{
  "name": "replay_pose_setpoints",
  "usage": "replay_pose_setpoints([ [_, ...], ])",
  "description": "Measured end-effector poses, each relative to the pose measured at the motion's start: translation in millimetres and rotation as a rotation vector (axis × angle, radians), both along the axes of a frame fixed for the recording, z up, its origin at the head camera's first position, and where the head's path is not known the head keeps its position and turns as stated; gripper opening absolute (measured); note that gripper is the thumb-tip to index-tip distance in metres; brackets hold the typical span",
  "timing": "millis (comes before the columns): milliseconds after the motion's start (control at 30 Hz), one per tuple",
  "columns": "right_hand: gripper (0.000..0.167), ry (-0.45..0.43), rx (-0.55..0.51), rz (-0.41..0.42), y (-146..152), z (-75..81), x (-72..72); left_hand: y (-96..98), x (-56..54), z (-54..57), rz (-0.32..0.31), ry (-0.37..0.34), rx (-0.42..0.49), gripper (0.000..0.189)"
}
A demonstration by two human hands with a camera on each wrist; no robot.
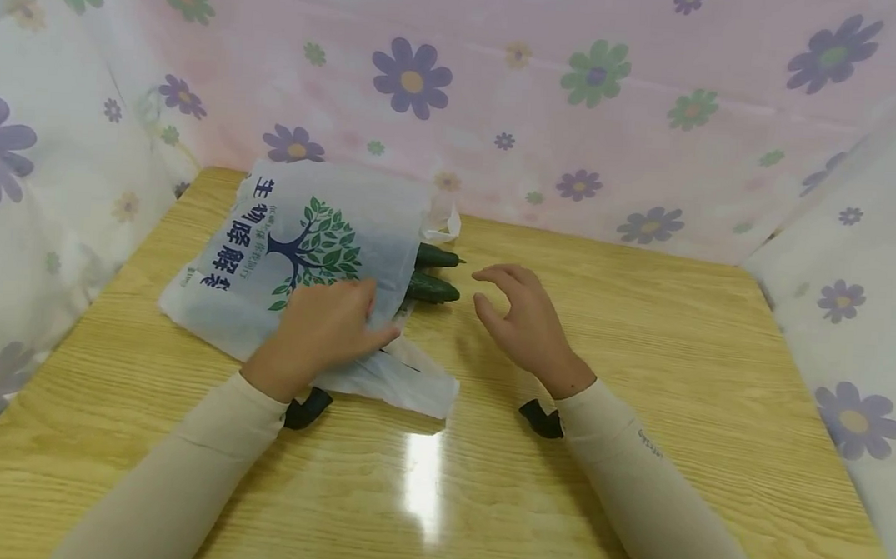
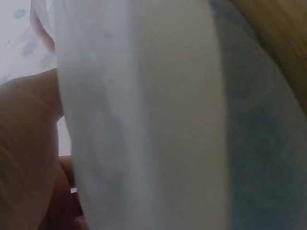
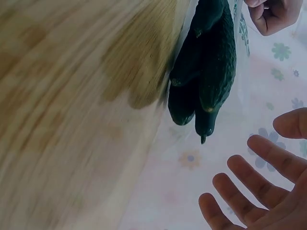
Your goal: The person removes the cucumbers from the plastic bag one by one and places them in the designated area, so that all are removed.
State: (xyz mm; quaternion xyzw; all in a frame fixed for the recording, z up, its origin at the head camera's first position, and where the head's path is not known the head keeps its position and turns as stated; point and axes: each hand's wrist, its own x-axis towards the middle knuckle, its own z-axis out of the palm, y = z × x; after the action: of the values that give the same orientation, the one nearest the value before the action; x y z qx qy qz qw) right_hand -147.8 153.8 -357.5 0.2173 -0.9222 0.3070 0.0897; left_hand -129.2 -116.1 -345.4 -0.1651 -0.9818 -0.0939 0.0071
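Beige L sleeve (image 1: 177, 468) up front; past it, L hand (image 1: 318, 332) over white plastic bag (image 1: 307, 244) on table (image 1: 678, 340), fingers look curled, can't tell if gripping. Cukes (image 1: 431, 287) stick out bag's R end, long axis approx. L-R, tips facing R hand (image 1: 525, 320): just beside, nearer than L hand, not touching, fingers apart, nothing held.

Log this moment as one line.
left grip: at bag, hold unclear | right grip: empty, near cucumbers | cucumbers: protruding from bag | bag: on table
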Motion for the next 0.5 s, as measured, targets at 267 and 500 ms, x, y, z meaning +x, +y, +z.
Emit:
replay_pose_setpoints([
  [267,0.034,-0.017,0.019,0.023,-14.8,1.0,-8.8,3.0,1.6,-7.0,-0.029,0.014,-0.01,0.041],
  [500,0.036,-0.031,0.027,0.038,-27.6,5.3,-12.8,3.5,3.3,-9.1,-0.032,0.029,-0.015,0.029],
])
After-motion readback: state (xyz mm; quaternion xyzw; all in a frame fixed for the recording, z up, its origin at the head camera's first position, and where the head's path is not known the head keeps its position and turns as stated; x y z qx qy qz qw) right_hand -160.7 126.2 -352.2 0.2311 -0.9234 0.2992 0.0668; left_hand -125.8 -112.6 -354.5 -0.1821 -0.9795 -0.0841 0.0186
